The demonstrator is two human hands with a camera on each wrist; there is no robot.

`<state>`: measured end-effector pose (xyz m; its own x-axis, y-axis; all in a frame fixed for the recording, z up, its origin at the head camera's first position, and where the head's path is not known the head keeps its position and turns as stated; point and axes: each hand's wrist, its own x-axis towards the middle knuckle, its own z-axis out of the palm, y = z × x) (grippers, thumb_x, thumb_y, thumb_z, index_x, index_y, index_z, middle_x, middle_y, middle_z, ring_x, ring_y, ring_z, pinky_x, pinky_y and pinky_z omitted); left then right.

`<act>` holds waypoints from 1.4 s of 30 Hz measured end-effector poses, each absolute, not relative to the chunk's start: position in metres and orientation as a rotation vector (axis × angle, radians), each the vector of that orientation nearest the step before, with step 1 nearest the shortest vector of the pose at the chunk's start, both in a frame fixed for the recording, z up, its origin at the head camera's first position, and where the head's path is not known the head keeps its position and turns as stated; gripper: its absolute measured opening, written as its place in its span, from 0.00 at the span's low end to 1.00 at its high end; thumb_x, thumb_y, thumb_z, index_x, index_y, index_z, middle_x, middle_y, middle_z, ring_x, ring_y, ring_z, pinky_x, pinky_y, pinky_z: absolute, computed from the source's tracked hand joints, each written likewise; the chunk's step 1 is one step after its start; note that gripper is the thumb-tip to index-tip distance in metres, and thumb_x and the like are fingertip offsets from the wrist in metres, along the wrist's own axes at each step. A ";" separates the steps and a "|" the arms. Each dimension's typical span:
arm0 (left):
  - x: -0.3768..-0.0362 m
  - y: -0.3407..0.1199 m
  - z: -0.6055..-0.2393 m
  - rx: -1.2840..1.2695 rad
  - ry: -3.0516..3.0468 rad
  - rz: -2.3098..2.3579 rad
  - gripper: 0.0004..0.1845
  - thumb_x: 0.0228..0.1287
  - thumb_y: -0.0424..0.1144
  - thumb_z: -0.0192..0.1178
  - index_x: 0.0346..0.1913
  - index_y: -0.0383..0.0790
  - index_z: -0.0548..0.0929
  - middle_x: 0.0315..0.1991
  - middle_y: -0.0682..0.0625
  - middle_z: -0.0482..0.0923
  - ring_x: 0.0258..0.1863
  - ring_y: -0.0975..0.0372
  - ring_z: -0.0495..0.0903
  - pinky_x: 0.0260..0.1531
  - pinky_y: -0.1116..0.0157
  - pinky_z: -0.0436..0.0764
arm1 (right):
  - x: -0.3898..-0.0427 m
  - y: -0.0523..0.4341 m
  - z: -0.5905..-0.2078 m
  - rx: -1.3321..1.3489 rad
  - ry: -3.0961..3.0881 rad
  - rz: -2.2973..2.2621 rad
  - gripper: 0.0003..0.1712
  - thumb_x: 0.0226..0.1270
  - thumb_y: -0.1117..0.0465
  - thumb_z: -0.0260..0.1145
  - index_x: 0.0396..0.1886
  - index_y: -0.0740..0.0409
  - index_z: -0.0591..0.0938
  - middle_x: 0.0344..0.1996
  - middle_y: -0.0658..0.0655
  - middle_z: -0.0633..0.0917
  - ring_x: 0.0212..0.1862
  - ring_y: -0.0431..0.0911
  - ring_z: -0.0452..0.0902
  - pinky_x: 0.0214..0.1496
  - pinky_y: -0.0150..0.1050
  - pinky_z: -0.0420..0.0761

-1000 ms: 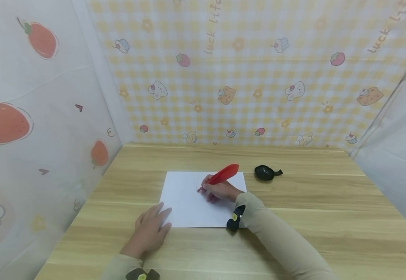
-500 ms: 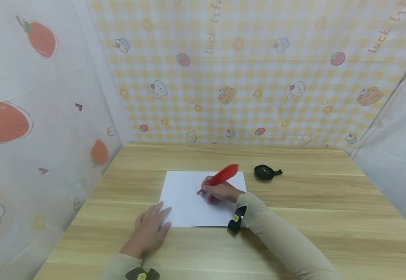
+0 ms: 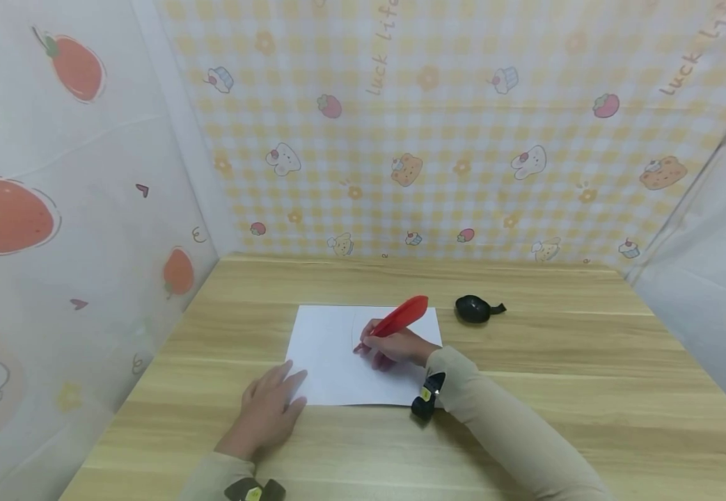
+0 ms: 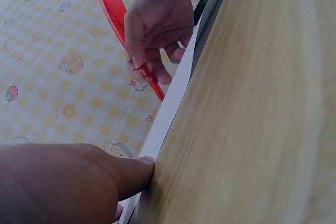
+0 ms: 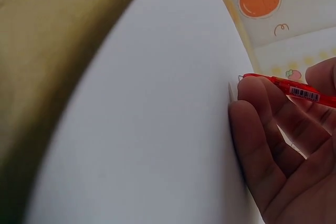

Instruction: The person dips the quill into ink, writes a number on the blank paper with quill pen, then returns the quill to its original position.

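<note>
A white sheet of paper (image 3: 325, 369) lies on the wooden table. My right hand (image 3: 394, 346) rests on it and pinches a red feather-shaped pen (image 3: 402, 315), tilted with its plume up to the right. The pen's tip is at the paper, beside a thin curved line. In the right wrist view the red pen (image 5: 304, 94) carries a barcode label. My left hand (image 3: 270, 410) lies with fingers spread over the paper's left edge and lower left corner. In the left wrist view the left thumb (image 4: 134, 176) touches the sheet's near edge.
A small black rounded object (image 3: 472, 309) with a short stub stands on the table (image 3: 550, 348), right of the paper. Behind the table hangs a yellow checked cloth (image 3: 438, 139). A white printed cloth (image 3: 106, 174) closes the left side.
My right hand and the pen have moved slightly down and toward me, and the thin line on the paper is a little longer. My left hand stays in place.
</note>
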<state>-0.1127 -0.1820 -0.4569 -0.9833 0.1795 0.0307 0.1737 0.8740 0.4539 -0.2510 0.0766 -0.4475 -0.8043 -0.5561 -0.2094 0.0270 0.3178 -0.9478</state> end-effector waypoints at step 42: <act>-0.112 -0.184 -0.456 0.303 3.026 0.757 0.24 0.70 0.40 0.55 0.67 0.39 0.72 0.71 0.35 0.58 0.70 0.39 0.54 0.63 0.34 0.47 | -0.234 0.091 -0.444 -0.571 2.060 -1.354 0.07 0.70 0.58 0.60 0.41 0.56 0.79 0.32 0.56 0.87 0.24 0.47 0.82 0.28 0.39 0.84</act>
